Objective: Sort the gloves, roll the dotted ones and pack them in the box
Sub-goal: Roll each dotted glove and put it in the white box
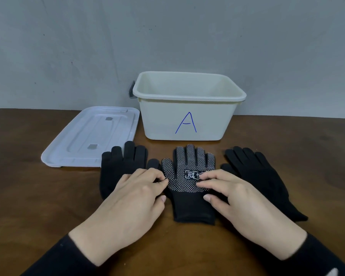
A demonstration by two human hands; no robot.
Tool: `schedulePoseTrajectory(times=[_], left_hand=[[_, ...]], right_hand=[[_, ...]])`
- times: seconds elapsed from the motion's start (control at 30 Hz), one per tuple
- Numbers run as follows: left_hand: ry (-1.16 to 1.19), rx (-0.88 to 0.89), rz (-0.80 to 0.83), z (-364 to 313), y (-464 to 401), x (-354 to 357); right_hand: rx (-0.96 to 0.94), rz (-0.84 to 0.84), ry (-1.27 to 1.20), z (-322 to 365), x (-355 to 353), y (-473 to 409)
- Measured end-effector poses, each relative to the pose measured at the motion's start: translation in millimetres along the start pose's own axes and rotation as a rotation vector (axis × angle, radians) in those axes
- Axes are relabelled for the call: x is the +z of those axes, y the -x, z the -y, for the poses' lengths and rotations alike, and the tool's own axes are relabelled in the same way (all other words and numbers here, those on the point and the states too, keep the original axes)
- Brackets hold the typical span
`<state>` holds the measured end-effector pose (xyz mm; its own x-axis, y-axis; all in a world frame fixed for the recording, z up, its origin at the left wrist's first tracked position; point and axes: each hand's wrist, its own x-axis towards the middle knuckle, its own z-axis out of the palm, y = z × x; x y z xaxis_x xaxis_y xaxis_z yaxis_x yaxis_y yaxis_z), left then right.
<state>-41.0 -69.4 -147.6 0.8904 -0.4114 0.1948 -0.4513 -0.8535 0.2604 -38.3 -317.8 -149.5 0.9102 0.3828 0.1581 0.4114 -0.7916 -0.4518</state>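
A black glove with white dots (184,170) lies flat, palm up, in the middle of the table, fingers pointing at the box. My left hand (135,198) pinches its left edge near the thumb. My right hand (233,198) presses its fingertips on the right side of the dotted palm, thumb by the cuff. A plain black glove (120,160) lies to the left, partly under my left hand. Another plain black glove (263,176) lies to the right. The cream box marked with a blue "A" (187,120) stands open behind them.
The box's white lid (94,136) lies flat on the brown wooden table (28,186), left of the box. A grey wall rises right behind the box. Both my forearms wear black sleeves.
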Motion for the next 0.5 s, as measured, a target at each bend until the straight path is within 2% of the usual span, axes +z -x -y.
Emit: schedulePoseTrajectory(times=[0.13,0.2,0.27,0.33,0.5], left_hand=[[0.023,0.012,-0.065,-2.6,-1.1,-2.7],[0.063,0.077,-0.055,-4.4,-0.6,-6.5],[0.04,0.186,0.038,-5.1,0.6,-5.2],[0.005,0.255,0.112,-5.0,1.2,-1.1],[0.011,0.22,0.18,-2.8,0.2,0.7]], right_hand=[[-0.068,-0.038,0.021,7.6,-11.8,2.1],[-0.099,0.057,0.008,13.4,-19.2,5.3],[-0.105,0.21,0.018,15.2,-21.5,8.8],[-0.109,0.282,0.066,14.0,-21.7,10.7],[-0.145,0.199,0.143,14.8,-13.8,11.5]])
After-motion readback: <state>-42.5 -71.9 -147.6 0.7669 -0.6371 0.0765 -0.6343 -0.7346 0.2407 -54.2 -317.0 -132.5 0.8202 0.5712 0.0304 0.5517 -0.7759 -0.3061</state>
